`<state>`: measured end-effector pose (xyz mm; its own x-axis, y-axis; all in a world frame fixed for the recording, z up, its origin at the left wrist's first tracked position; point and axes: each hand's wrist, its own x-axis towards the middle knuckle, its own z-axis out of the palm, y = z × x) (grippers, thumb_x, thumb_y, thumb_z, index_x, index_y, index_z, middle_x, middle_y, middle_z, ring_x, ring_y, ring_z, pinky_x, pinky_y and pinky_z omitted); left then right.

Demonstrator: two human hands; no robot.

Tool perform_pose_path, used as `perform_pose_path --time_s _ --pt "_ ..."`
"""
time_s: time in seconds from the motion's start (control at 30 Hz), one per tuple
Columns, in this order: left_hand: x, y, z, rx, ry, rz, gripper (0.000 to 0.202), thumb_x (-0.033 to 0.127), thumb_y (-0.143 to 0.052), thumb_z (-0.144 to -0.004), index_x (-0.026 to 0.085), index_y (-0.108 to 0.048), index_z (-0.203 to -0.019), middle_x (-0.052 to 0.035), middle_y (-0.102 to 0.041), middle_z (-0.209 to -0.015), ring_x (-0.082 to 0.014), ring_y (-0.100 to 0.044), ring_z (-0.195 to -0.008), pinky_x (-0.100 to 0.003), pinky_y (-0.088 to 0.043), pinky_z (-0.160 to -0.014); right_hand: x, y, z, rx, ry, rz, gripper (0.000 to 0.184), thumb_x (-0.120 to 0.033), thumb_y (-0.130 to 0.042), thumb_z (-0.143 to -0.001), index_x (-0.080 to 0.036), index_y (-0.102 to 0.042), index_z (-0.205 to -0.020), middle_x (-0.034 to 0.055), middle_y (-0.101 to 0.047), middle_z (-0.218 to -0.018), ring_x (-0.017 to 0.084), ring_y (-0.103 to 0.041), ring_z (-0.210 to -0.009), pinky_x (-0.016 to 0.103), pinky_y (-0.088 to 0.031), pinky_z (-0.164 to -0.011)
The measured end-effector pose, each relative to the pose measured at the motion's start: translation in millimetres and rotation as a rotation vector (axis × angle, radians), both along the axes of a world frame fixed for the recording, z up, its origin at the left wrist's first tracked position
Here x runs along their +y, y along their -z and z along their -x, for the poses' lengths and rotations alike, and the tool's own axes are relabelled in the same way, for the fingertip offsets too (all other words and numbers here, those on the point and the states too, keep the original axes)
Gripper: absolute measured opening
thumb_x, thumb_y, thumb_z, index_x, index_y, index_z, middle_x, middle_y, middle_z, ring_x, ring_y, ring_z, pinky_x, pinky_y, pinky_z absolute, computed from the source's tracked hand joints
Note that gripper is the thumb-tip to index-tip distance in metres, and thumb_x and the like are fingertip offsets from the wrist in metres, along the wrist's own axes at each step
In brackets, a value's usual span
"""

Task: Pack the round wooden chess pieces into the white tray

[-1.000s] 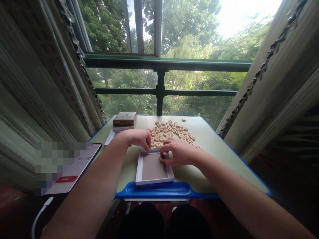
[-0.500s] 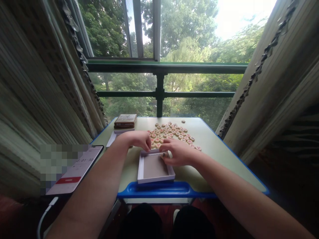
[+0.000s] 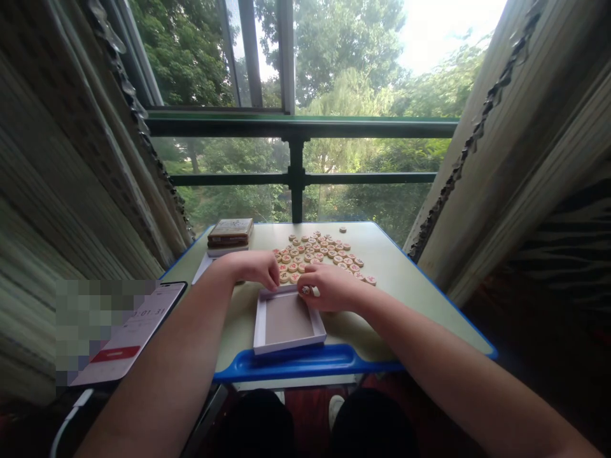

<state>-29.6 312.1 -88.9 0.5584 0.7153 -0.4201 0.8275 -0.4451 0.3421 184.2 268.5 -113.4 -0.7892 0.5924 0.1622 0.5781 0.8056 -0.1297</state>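
Note:
A shallow white box (image 3: pixel 260 331) with a tan inside lies near the table's front edge. My right hand (image 3: pixel 331 287) is over its far right corner, thumb and fingers closed on a round wooden xiangqi piece (image 3: pixel 305 291). My left hand (image 3: pixel 258 267) is closed, fingertips pointing down at the box's far left rim; what they hold, if anything, is hidden. Just beyond both hands spreads a cluster of xiangqi pieces (image 3: pixel 319 249) with red and dark characters. One lone piece (image 3: pixel 342 229) sits apart near the far edge.
A stack of small boxes or books (image 3: pixel 230 232) stands at the table's far left, on something white. A phone (image 3: pixel 128 337) showing a timer, with a white cable (image 3: pixel 69 416), is at the left. A blue tray edge (image 3: pixel 296 362) runs along the front. Curtains and a railed window surround the table.
My right hand has tilted and drawn the piece slightly toward the far rim of the box. My left hand stays by the far left rim. The whole view has shifted a little.

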Motion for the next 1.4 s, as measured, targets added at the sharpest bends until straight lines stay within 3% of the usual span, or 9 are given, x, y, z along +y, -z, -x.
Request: perform_pose_path --time_s 0.3,0.47,0.63,0.8,0.9,1.03,1.17,1.3,1.4 --pt "-2 -0.4 -4 -0.01 -0.029 -0.027 0.025 0.03 -0.062 -0.061 0.015 -0.072 -0.078 0.0013 -0.065 -0.068 -0.0113 -0.051 -0.063 -0.018 -0.035 -0.054 -1 -0.2 3 0.014 0.056 -0.002 0.014 -0.025 -0.055 -0.075 -0.018 -0.065 -0.083 0.0054 -0.059 -0.084 0.016 -0.052 -0.075 0.025 -0.036 -0.062" --pt "-3 -1.5 -4 -0.046 -0.125 -0.062 0.036 0.046 -0.064 -0.061 0.014 -0.07 -0.078 0.0002 -0.063 -0.067 -0.0119 -0.051 -0.063 -0.02 -0.033 -0.053 6 -6.6 -4 0.055 0.081 -0.076 0.016 -0.028 -0.055 -0.077 -0.019 -0.067 -0.082 0.0055 -0.061 -0.085 0.016 -0.052 -0.077 0.025 -0.037 -0.063" --pt "-4 -1.6 -15 -0.175 -0.238 -0.262 0.053 0.064 -0.057 -0.065 0.013 -0.067 -0.076 -0.0029 -0.062 -0.066 -0.0134 -0.051 -0.06 -0.022 -0.033 -0.052 39 -13.2 -35 0.096 0.512 -0.183 0.026 -0.03 -0.044 -0.084 -0.018 -0.068 -0.083 0.0095 -0.064 -0.088 0.019 -0.055 -0.08 0.026 -0.036 -0.059" --pt "-2 11.0 -33 -0.334 -0.122 -0.603 0.036 0.046 -0.051 -0.078 0.015 -0.069 -0.085 -0.0073 -0.067 -0.09 -0.0189 -0.057 -0.086 -0.026 -0.041 -0.077 61 -10.8 -59 0.0 0.789 -0.075 0.026 -0.025 -0.046 -0.08 -0.018 -0.07 -0.085 0.012 -0.066 -0.096 0.022 -0.058 -0.082 0.027 -0.037 -0.059" --pt "0 20.3 -40 -0.346 -0.067 -0.672 0.031 0.039 -0.05 -0.079 0.016 -0.071 -0.085 -0.0078 -0.067 -0.093 -0.0202 -0.056 -0.092 -0.028 -0.041 -0.084 58 -12.2 -58 -0.028 0.751 0.068 0.023 -0.025 -0.051 -0.075 -0.02 -0.07 -0.086 0.0079 -0.069 -0.091 0.019 -0.059 -0.077 0.025 -0.038 -0.058" --pt "-1 26.2 -46 -0.386 -0.037 -0.703 0.029 0.036 -0.05 -0.08 0.017 -0.072 -0.081 -0.0065 -0.068 -0.087 -0.0192 -0.058 -0.084 -0.029 -0.044 -0.08 50 -20.0 -52 -0.059 0.548 0.227 0.025 -0.022 -0.054 -0.069 -0.02 -0.07 -0.087 0.0034 -0.069 -0.085 0.015 -0.058 -0.073 0.021 -0.038 -0.058" --pt "-5 29.5 -54 -0.395 -0.033 -0.681 0.026 0.033 -0.051 -0.078 0.018 -0.072 -0.076 -0.0045 -0.068 -0.079 -0.0178 -0.058 -0.079 -0.027 -0.045 -0.076 46 -24.9 -51 -0.08 0.441 0.282 0.026 -0.024 -0.056 -0.068 -0.02 -0.07 -0.089 0.0024 -0.068 -0.082 0.014 -0.057 -0.069 0.02 -0.038 -0.056" --pt "-7 32.5 -62 -0.358 -0.091 -0.7 0.023 0.021 -0.049 -0.072 0.019 -0.071 -0.079 -0.0038 -0.068 -0.083 -0.0182 -0.058 -0.083 -0.026 -0.044 -0.074 47 -22.3 -50 -0.096 0.419 0.309 0.025 -0.024 -0.058 -0.067 -0.021 -0.07 -0.089 0.0019 -0.067 -0.08 0.014 -0.057 -0.07 0.02 -0.037 -0.055" --pt "-11 30.4 -64 -0.349 -0.084 -0.628 0.024 0.021 -0.048 -0.071 0.019 -0.071 -0.078 -0.0025 -0.068 -0.078 -0.0156 -0.058 -0.073 -0.024 -0.043 -0.065 48 -19.6 -49 -0.119 0.426 0.289 0.025 -0.022 -0.058 -0.067 -0.022 -0.07 -0.089 0.0018 -0.067 -0.08 0.014 -0.057 -0.07 0.02 -0.036 -0.054"
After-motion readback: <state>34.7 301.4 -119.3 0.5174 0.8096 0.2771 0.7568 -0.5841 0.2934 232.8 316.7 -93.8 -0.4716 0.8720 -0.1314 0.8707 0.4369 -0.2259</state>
